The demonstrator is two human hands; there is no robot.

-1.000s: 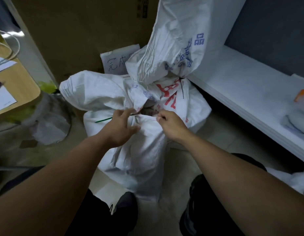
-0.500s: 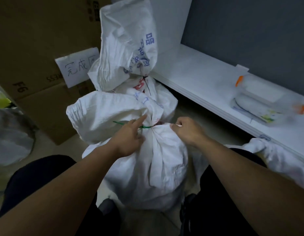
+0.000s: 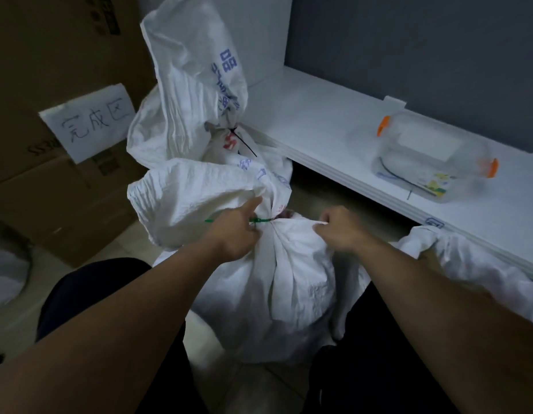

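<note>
A full white woven sack (image 3: 283,294) stands on the floor between my legs. Its neck is gathered and a green cable tie (image 3: 260,220) runs round it. My left hand (image 3: 235,231) sits at the neck on the left, its fingers curled round the tie, the forefinger stretched along the fabric. My right hand (image 3: 338,228) pinches a fold of the sack's cloth just right of the neck. The sack's loose top (image 3: 193,201) flops to the left.
A second white sack (image 3: 196,85) closed with a black tie stands behind. Cardboard boxes (image 3: 50,180) with a handwritten paper sign (image 3: 92,122) line the left. A white shelf (image 3: 334,138) at right bears a clear plastic box (image 3: 432,156) with orange clips. More white sacking (image 3: 468,258) lies below it.
The view has swung right, bringing the shelf and plastic box into sight. The sack's neck has drawn tighter, with the green tie now round it. Both hands stay at the neck.
</note>
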